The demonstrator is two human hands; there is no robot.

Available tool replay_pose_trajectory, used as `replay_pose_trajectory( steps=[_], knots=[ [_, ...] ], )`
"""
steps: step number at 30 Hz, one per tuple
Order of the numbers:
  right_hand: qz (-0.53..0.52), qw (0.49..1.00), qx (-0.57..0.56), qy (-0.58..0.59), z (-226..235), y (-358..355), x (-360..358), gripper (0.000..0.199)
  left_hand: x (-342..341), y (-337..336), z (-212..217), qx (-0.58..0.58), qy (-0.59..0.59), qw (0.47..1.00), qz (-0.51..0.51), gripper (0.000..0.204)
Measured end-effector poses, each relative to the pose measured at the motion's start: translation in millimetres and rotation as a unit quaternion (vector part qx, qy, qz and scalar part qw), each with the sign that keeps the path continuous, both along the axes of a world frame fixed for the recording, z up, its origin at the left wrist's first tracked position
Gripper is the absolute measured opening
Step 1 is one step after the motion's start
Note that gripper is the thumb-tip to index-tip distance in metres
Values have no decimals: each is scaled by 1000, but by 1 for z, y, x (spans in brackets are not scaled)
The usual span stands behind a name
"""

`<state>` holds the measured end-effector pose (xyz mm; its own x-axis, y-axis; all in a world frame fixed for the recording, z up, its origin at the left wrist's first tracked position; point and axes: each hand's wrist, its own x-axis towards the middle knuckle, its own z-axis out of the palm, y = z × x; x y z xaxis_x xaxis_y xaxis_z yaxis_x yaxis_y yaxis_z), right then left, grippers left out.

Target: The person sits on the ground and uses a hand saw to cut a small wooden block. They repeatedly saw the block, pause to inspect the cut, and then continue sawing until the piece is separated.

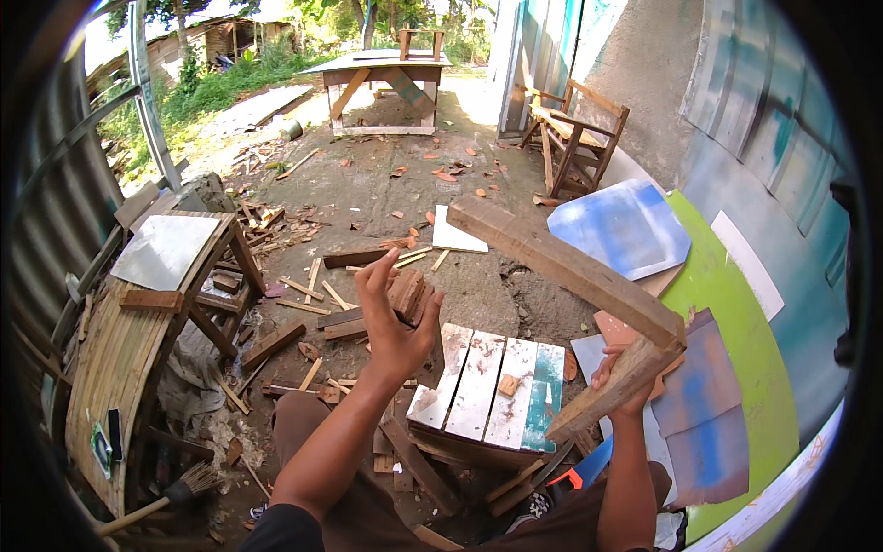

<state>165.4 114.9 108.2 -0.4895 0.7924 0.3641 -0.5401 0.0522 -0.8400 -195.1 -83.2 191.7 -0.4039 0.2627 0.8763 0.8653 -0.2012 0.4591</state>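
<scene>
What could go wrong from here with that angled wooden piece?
Only the right hand holds the angled wooden piece, gripping its shorter arm, so the longer arm might twist or swing. If it is set on the slatted stool, the loose wood chip there could make it rock. The scattered wood scraps on the ground might also trip someone stepping back.

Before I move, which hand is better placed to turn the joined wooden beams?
Probably the right hand: it grips the joined wooden beams, while the left hand is apart from them, raised to the left of the slatted stool.
</scene>
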Motion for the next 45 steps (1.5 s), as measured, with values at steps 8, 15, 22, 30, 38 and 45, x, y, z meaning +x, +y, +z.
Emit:
replay_pose_trajectory(
  steps=[8,15,22,30,38,45],
  knots=[
    [85,994,-75,1,-81,43,1,90,-11,37,-47,-37,-88,985,-147,140],
    [120,992,37,9,-71,55,9,76,-13,29,-41,-31,-194,962,-191,114],
    [144,988,56,-14,-63,56,-5,71,-22,22,-26,39,-169,974,-147,74],
    [145,988,41,-38,-59,62,-15,66,-28,7,-13,45,-202,970,-128,71],
    [-28,997,-52,-58,-49,53,-22,69,-25,0,-10,-6,-276,957,-86,61],
    [-231,935,199,-179,-19,21,-28,93,-34,3,-17,-14,-291,948,-129,51]
  ],
)
